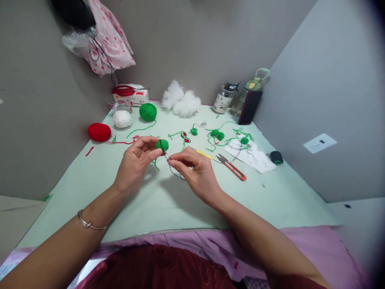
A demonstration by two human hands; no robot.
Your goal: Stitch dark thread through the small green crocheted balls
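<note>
maroon clothing (159, 269) lies nearest; above the desk (141, 212), i observe fingers of the left hand (135, 160) pinching a green crocheted ball (165, 145), those of the right hand (197, 170) pinching a dark strand (164, 152). uneven tension could snag the strand or twist the ball loose.

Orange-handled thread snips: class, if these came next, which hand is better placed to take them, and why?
The right hand, probably: though busy with dark thread, it is nearer the snips; the left hand holds the green crocheted piece.

Green piece (163, 144) partly hidden, carton (142, 96) print too small
</note>
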